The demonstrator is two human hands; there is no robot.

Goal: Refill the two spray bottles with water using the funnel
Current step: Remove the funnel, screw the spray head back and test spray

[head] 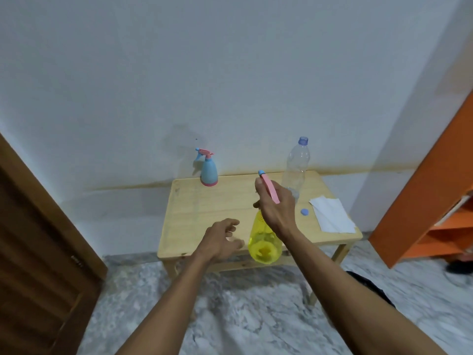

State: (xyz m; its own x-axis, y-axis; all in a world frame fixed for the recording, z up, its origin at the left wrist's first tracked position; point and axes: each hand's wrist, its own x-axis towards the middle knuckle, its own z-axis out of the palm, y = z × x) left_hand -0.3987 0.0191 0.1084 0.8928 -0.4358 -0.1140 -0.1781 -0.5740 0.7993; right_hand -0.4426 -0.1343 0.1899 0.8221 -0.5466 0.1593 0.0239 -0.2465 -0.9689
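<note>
Low wooden table stood against a white wall. Right hand gripped the yellow spray bottle by its pink trigger head, lifted above the front edge. Left hand hovered beside it, fingers spread, empty. Blue spray bottle stood at the rear.

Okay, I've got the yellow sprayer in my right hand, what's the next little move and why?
Probably steady the yellow bottle with your open left hand, then twist. Your right hand grips only its pink sprayer head, and the body hangs tilted off the table.
</note>
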